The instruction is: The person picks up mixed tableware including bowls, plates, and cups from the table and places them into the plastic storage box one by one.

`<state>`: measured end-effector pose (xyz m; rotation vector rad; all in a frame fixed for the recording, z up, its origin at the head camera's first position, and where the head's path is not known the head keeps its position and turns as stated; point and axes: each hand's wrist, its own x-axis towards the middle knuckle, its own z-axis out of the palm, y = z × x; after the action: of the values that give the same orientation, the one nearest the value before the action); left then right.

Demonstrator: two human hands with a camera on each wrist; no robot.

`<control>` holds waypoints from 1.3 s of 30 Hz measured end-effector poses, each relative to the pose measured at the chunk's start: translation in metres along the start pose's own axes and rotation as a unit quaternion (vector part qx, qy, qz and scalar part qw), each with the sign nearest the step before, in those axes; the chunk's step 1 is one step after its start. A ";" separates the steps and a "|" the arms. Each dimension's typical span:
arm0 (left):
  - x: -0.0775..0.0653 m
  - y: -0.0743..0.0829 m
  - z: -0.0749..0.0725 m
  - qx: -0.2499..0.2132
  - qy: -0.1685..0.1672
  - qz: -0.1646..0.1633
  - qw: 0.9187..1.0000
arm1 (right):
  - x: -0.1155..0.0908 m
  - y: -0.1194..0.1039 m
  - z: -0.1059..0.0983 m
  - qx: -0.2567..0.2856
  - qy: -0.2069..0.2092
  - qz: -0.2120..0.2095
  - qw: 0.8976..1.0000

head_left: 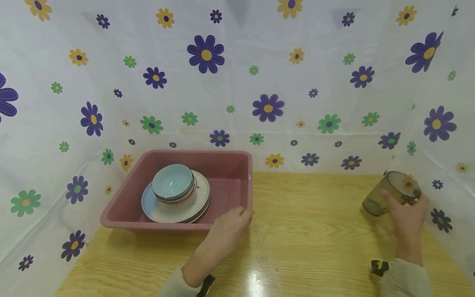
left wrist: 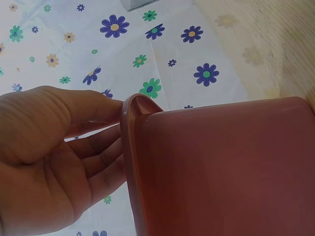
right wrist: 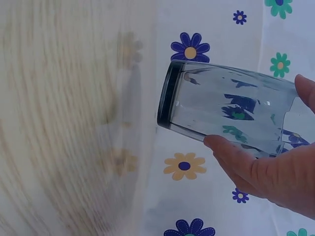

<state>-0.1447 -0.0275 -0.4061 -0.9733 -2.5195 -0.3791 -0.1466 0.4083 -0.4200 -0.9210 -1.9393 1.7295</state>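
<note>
A see-through grey drinking glass [head_left: 380, 197] leans at a tilt over the right side of the table. My right hand [head_left: 408, 214] grips it near its mouth, thumb on one side and fingers on the other. The right wrist view shows the thick dark base of the glass pointing away from the hand. At the front right corner of the pink plastic basin [head_left: 231, 194], my left hand [head_left: 229, 231] holds the rim [left wrist: 129, 142]. Inside the basin, a stack of bowls [head_left: 172, 181] with a light blue one on top sits on several stacked plates [head_left: 202, 192].
The wooden table [head_left: 297, 239] stretches between the basin and the glass. A white cloth [head_left: 237, 88] with printed flowers hangs behind the table and along both sides.
</note>
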 end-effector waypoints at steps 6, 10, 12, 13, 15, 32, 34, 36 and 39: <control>-0.001 0.000 0.001 0.005 0.003 0.001 1.000 | -0.009 -0.005 0.003 0.010 -0.009 0.020 1.000; -0.001 -0.001 0.000 0.006 -0.002 -0.001 1.000 | -0.013 -0.006 0.009 0.012 -0.005 0.020 1.000; -0.001 -0.001 -0.001 0.006 -0.002 0.000 1.000 | -0.015 -0.006 0.012 0.021 -0.004 0.018 1.000; -0.002 -0.001 -0.001 0.005 -0.002 0.001 1.000 | -0.015 -0.005 0.015 0.027 -0.003 0.014 1.000; -0.002 -0.001 -0.001 0.004 0.000 0.002 1.000 | -0.017 -0.005 0.018 0.036 -0.002 0.008 0.999; -0.001 -0.002 -0.004 -0.013 -0.002 0.005 1.000 | -0.034 -0.013 0.040 0.079 -0.022 -0.042 0.996; -0.001 -0.003 -0.003 -0.016 0.005 0.005 1.000 | -0.037 -0.016 0.043 0.082 -0.022 -0.049 0.995; -0.001 -0.003 -0.003 -0.020 0.012 0.002 1.000 | -0.039 -0.018 0.045 0.087 -0.028 -0.052 0.994; -0.001 -0.003 -0.004 -0.024 0.018 -0.002 1.000 | -0.042 -0.021 0.049 0.087 -0.035 -0.057 0.994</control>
<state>-0.1455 -0.0314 -0.4035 -0.9702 -2.4910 -0.4551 -0.1537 0.3435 -0.4024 -0.6852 -1.8102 1.8513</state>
